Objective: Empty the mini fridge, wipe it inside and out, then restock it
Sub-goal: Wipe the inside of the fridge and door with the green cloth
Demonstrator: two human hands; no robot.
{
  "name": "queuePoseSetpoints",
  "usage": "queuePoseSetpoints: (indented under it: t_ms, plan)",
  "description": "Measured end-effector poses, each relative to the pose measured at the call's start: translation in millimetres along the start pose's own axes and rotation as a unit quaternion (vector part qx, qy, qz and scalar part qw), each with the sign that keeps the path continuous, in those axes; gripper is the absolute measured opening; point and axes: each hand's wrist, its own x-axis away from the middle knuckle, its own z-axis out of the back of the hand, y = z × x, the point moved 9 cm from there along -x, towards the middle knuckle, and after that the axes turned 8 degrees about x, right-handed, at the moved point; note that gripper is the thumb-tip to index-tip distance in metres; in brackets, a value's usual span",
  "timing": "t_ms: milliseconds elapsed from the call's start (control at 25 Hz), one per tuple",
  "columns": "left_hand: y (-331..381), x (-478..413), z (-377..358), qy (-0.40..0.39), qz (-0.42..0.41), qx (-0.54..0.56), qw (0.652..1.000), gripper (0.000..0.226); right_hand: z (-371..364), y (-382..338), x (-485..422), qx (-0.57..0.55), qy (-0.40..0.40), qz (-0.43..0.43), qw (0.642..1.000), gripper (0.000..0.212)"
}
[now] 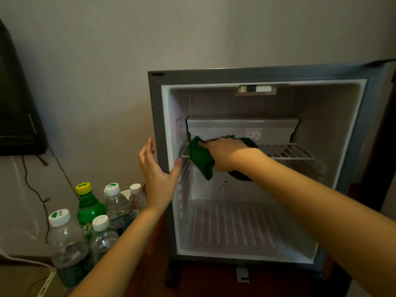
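The mini fridge is seen standing open on a dark reddish-brown desk, against a pale wall, with its white interior bare of stock. 1 wire shelf is fitted across the middle, below a plastic compartment at the back. A green cloth is held bunched against the left front corner of this shelf, part of it hanging below the shelf edge. It is gripped by the right hand, whose fingers are closed over the fabric and pointed to the left, the arm being reached in from the lower right.

The left hand is laid on the fridge's left front edge: the fingers are kept straight and together along the outer grey side, and the thumb is spread apart and pressed on the white inner rim.

Left of the fridge, 5 bottles are grouped upright: 1 green bottle with a yellow cap and 4 clear bottles with white caps. Behind them a thin black cable is hung down the wall from a black object at the left edge.
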Motion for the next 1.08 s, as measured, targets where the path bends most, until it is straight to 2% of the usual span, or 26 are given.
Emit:
queuePoseSetpoints:
  t_ms: [80, 160, 320, 440, 520, 600, 720, 760, 840, 920, 960, 1000, 1080]
  plan:
    - [-1.5, -0.3, -4.1, -0.017, -0.01, 0.035, 0.999, 0.081, -10.1, 20.9, 19.6, 0.043, -0.014, -0.085, 0.995, 0.078]
    - [-5.7, -1.4, -5.5, -0.018, 0.001, 0.064, 0.998, 0.074, -10.4, 26.5, 29.5, 0.027, 0.011, -0.118, 0.993, 0.078]
    - [-10.9, -4.1, -7.9, -0.022, -0.004, 0.072, 0.997, 0.076, 10.3, -14.3, 1.9, -0.078, 0.118, -0.044, 0.989, 0.073]
    - [-14.0, -6.6, -5.2, -0.026, -0.013, 0.048, 0.998, 0.08, 4.2, -16.0, 0.6, -0.037, 0.132, -0.027, 0.99, 0.081]
    - [-12.2, -7.5, -4.0, -0.034, -0.028, 0.006, 0.999, 0.08, -8.0, 19.8, 22.2, 0.008, 0.119, -0.086, 0.989, 0.085]
    - [-8.2, -5.8, -3.9, -0.036, -0.033, -0.017, 0.999, 0.082, -23.8, 68.4, 54.3, 0.027, 0.086, -0.184, 0.979, 0.078]
    - [-6.5, -3.5, -4.8, -0.03, -0.017, -0.002, 0.999, 0.085, -47.3, 110.2, 97.5, 0.053, -0.014, -0.297, 0.953, 0.079]
    - [-7.0, -2.9, -5.5, -0.032, -0.011, 0.006, 0.999, 0.085, -46.6, 116.1, 102.1, 0.027, -0.027, -0.317, 0.948, 0.073]
    - [-11.0, -3.0, -5.3, -0.035, 0.002, 0.017, 0.999, 0.084, -26.8, 124.7, 90.8, -0.152, 0.037, -0.342, 0.927, 0.047]
    - [-13.1, -2.8, -4.7, -0.033, 0.013, 0.023, 0.999, 0.083, 4.4, 125.4, 67.9, -0.392, 0.183, -0.317, 0.844, 0.032]
    - [-12.0, -2.4, -4.6, -0.032, 0.014, 0.022, 0.999, 0.082, 18.0, 115.3, 52.9, -0.438, 0.232, -0.28, 0.822, 0.032]
    - [-10.9, -2.8, -4.8, -0.032, 0.011, 0.019, 0.999, 0.082, 30.6, 95.7, 33.6, -0.431, 0.243, -0.233, 0.837, 0.032]
    - [-10.9, -3.5, -5.1, -0.034, 0.011, 0.015, 0.999, 0.084, 38.0, 35.7, -9.5, -0.298, 0.181, -0.108, 0.931, 0.033]
